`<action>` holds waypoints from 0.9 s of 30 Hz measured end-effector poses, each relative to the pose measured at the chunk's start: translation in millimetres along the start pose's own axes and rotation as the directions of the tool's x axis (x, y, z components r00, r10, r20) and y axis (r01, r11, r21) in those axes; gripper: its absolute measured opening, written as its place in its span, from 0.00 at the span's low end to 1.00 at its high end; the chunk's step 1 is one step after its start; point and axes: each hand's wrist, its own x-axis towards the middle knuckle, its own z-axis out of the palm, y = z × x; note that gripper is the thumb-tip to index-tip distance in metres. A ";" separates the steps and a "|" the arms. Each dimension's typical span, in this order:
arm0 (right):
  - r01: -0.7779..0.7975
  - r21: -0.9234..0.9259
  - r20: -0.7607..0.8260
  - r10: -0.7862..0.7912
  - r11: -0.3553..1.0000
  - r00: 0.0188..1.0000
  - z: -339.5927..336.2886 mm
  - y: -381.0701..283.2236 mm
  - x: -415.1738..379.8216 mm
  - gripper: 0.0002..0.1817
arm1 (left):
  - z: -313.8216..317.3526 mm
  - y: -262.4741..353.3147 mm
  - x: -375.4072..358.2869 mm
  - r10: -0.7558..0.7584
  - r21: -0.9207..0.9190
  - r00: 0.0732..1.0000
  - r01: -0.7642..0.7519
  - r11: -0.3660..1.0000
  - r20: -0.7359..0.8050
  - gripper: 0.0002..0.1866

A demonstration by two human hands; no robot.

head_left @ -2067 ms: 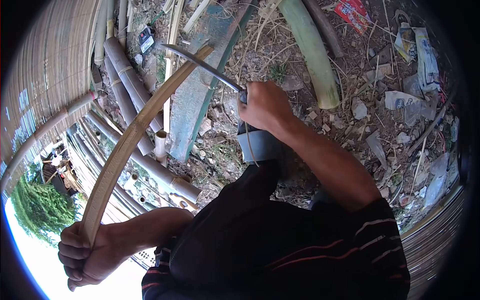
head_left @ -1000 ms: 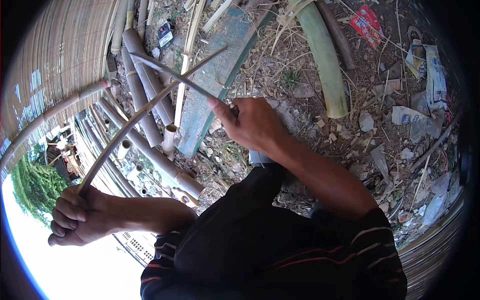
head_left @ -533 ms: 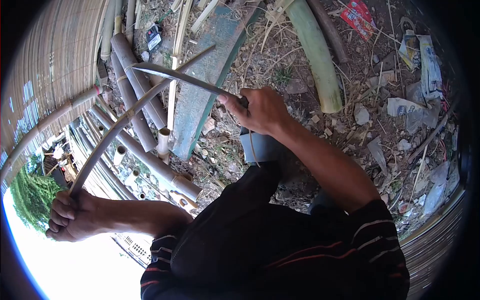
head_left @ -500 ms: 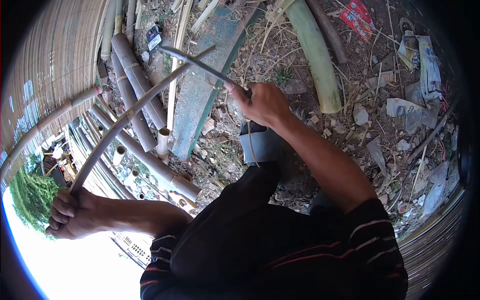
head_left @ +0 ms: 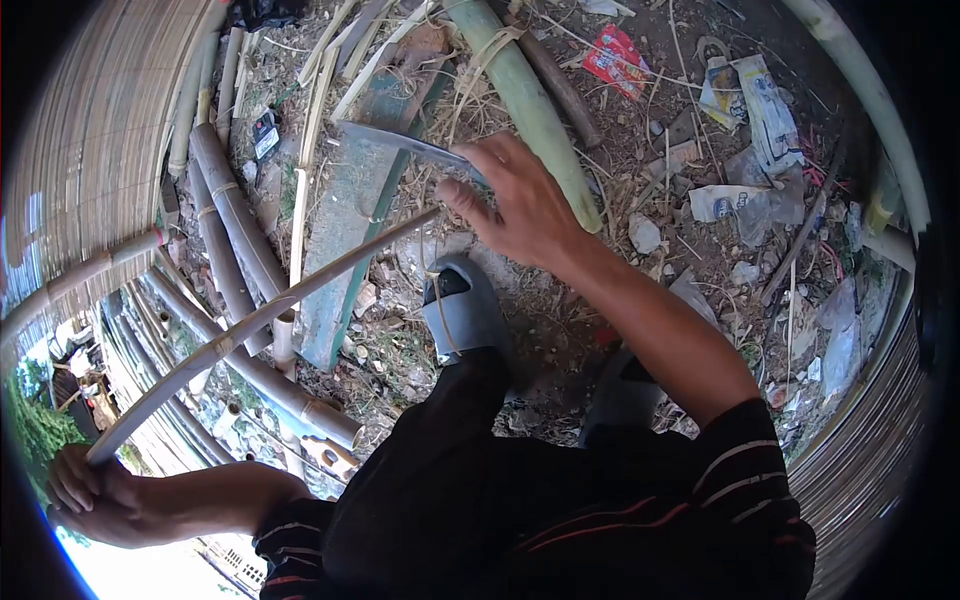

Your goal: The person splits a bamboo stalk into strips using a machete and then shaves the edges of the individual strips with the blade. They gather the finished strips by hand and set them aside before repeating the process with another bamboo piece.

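Note:
My left hand [head_left: 95, 497] is closed around the lower end of a long, split bamboo strip [head_left: 285, 302]. The strip slants up to the right, and its far end lies just below my right hand. A long-bladed knife [head_left: 405, 143] is in my right hand [head_left: 520, 200], its grey blade pointing left. My fingers wrap its handle, while the thumb stands out toward the strip's tip. In this view the blade is above the strip, with a gap between them.
A weathered greenish board [head_left: 345, 225] lies ahead of my sandalled foot [head_left: 470, 315]. Dark bamboo poles [head_left: 240, 230] lie at left, near a bamboo-slat screen [head_left: 100, 130]. A thick green bamboo pole [head_left: 530, 105] and plastic litter [head_left: 745, 205] lie to the right.
The blade crossed the strip near its far end before; now they are apart. The strip's far end and my left hand are lower in view. The whole view has shifted.

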 end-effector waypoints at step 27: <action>-0.870 0.045 -0.785 0.556 0.492 0.274 -224.4 129.5 -310.6 0.24 | 86.5 -341.1 -95.5 -0.769 -0.021 0.625 0.774 0.633 -0.138 0.42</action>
